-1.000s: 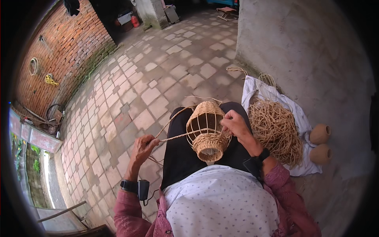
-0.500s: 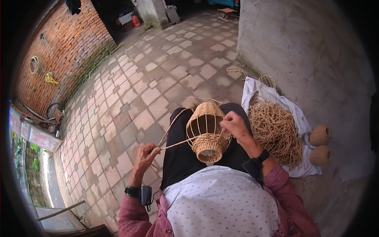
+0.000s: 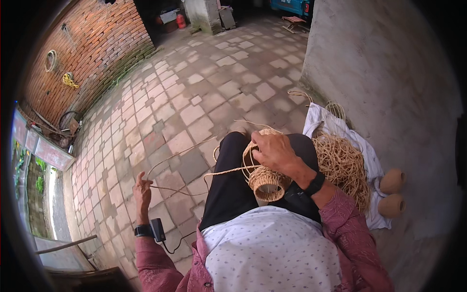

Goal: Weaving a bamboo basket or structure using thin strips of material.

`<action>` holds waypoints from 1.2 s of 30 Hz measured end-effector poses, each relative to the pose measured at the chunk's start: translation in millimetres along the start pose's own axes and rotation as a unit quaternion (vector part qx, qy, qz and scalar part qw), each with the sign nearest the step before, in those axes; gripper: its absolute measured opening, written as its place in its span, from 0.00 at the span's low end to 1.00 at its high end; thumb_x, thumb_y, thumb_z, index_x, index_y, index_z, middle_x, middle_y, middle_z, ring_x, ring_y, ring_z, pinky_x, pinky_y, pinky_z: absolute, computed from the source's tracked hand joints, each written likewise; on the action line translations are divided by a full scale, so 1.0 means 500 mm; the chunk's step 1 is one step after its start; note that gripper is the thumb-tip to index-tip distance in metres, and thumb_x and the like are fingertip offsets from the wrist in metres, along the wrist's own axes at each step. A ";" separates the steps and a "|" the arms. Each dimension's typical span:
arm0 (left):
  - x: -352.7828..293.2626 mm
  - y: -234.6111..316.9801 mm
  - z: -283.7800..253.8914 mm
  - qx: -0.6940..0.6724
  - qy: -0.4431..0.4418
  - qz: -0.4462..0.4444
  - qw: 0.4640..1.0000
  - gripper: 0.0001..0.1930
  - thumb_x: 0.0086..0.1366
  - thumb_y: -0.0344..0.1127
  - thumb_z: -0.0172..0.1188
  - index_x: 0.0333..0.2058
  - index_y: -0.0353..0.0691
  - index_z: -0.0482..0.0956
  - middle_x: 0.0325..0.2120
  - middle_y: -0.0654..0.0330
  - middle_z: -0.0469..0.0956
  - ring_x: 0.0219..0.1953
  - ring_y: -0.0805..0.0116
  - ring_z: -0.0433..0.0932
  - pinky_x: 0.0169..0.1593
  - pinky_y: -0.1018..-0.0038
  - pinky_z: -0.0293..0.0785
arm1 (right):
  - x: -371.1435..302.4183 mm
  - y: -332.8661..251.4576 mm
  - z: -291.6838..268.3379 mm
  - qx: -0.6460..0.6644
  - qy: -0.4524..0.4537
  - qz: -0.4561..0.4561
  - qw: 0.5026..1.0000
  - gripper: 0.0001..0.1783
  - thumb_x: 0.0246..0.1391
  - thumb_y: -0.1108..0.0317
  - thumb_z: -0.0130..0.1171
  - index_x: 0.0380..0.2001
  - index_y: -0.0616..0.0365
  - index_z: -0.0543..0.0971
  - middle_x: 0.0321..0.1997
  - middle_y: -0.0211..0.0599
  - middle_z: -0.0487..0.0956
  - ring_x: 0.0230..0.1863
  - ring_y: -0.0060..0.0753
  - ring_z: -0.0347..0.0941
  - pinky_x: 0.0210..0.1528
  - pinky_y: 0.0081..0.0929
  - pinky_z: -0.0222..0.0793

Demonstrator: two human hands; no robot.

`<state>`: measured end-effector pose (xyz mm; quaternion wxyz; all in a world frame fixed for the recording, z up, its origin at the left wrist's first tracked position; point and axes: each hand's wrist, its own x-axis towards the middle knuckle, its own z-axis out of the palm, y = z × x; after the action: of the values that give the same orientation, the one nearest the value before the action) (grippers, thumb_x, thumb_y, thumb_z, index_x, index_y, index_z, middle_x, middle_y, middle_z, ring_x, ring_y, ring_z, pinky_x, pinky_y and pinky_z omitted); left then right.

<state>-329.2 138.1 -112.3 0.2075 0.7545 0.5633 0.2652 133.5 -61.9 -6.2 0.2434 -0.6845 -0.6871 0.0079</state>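
Observation:
On my lap lies a small woven basket point(image 3: 268, 184) of straw-coloured cord, its round mouth facing me. My right hand point(image 3: 278, 153) closes over its upper part and hides much of the bare ribs. From the basket's side a twisted cord point(image 3: 226, 172) runs left and droops beside my thigh. Well out to the left, over the paving, my left hand point(image 3: 142, 191) pinches the cord, with slack strands trailing from its fingers back towards my knee.
A heap of loose cord point(image 3: 340, 168) lies on a white cloth point(image 3: 372, 155) to my right. Beside it stand two tan rounded pots point(image 3: 392, 206). A grey wall point(image 3: 379, 73) rises on the right; a brick wall point(image 3: 97, 44) stands far left.
My left hand has swung outward and left, and the taut cord has gone slack. My right hand has moved from the basket's right side across its top. The basket has shifted slightly right.

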 end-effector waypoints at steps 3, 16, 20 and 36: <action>-0.012 -0.087 -0.084 -0.003 -0.027 -0.112 0.993 0.13 0.61 0.32 0.54 0.43 0.33 0.75 0.33 0.52 0.81 0.37 0.65 0.80 0.41 0.74 0.74 | 0.005 -0.021 0.015 -0.080 -0.044 -0.007 0.996 0.11 0.46 0.69 0.56 0.33 0.61 0.73 0.20 0.48 0.77 0.29 0.52 0.77 0.33 0.46 0.69; -0.025 0.461 0.007 -0.559 -0.291 -0.029 0.776 0.12 0.70 0.39 0.53 0.42 0.35 0.75 0.33 0.60 0.79 0.33 0.75 0.79 0.37 0.78 0.78 | -0.038 -0.019 0.040 0.049 0.153 0.166 0.973 0.03 0.45 0.73 0.54 0.26 0.51 0.73 0.20 0.41 0.77 0.26 0.51 0.76 0.29 0.48 0.70; -0.037 0.611 0.145 -0.459 -0.410 0.007 0.788 0.12 0.69 0.37 0.54 0.42 0.33 0.76 0.30 0.59 0.80 0.30 0.74 0.81 0.35 0.79 0.80 | -0.043 -0.028 0.035 0.059 0.154 0.156 0.974 0.04 0.45 0.74 0.54 0.26 0.52 0.73 0.19 0.39 0.77 0.25 0.52 0.76 0.28 0.48 0.70; -0.039 0.628 0.231 -0.289 -0.314 0.085 0.901 0.11 0.55 0.29 0.62 0.39 0.38 0.78 0.22 0.64 0.76 0.25 0.76 0.77 0.30 0.75 0.75 | -0.066 -0.015 0.009 0.138 0.183 0.199 0.953 0.05 0.45 0.74 0.56 0.28 0.52 0.74 0.20 0.38 0.78 0.26 0.49 0.78 0.29 0.42 0.72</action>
<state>-28.0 30.0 -12.9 0.5589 0.7506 0.3018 0.1823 123.2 -92.4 -18.3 0.4509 -0.7566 -0.4728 0.0255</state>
